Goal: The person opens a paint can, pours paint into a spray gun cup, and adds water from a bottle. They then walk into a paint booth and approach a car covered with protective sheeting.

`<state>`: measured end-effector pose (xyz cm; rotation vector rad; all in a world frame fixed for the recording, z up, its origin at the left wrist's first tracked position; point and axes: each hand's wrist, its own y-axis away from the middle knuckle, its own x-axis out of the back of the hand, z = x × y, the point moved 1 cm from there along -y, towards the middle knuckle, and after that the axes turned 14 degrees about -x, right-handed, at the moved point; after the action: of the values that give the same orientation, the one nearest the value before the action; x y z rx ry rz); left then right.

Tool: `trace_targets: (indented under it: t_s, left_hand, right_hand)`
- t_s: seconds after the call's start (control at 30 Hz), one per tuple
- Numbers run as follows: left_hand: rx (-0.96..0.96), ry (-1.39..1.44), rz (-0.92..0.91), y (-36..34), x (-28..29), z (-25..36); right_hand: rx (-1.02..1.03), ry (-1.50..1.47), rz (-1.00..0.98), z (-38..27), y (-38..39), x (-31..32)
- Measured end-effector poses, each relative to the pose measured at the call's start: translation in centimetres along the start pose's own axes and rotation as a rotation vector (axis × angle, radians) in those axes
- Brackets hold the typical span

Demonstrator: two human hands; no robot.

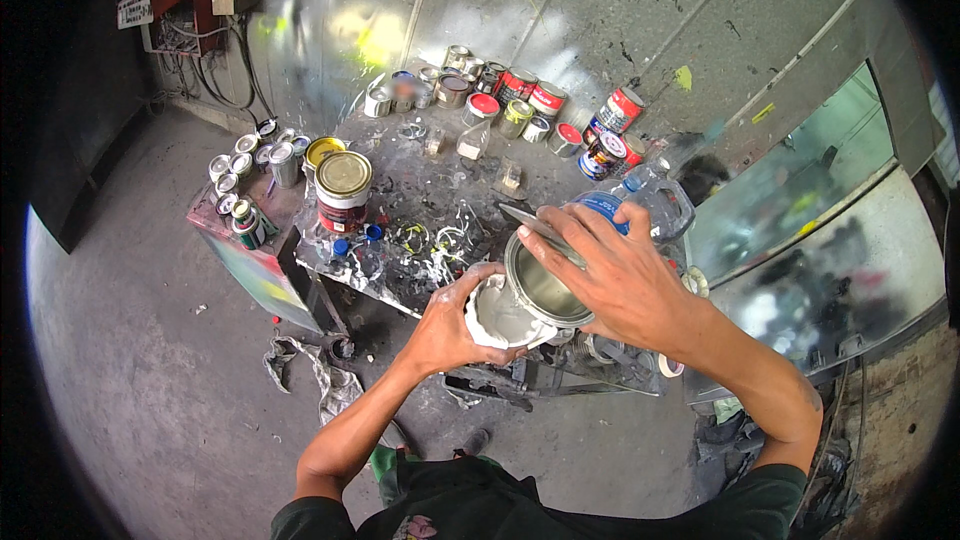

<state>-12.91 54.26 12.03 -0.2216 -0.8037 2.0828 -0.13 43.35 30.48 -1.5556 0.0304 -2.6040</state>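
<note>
A paint-splattered bench point(395, 183) carries paint cans point(517, 118) and 2 blue caps point(341, 247).

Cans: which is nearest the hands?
The open silvery can between the left hand, holding a white cup, and the right hand; no other sits between them.

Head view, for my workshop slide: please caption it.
A person's left hand holds a white tub next to an open metal can in the right hand, at a paint-stained table.
</note>
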Motion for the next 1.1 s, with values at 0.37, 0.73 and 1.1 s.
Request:
trace_targets:
  t_s: [0.37, 0.73, 1.1]
  left_hand:
    - [0.036, -0.012, 0.001, 0.2, 0.3, 0.13]
    - [0.025, -0.004, 0.006, -0.1, 0.32, 0.34]
    - [0.024, 0.017, 0.001, 0.03, 0.28, -0.13]
  right_hand:
    - [0.003, 0.007, -0.013, -0.22, -0.31, 0.04]
    - [0.007, 0.023, 0.007, -0.21, -0.4, 0.04]
    - [0.012, 0.027, 0.0, -0.32, -0.51, 0.16]
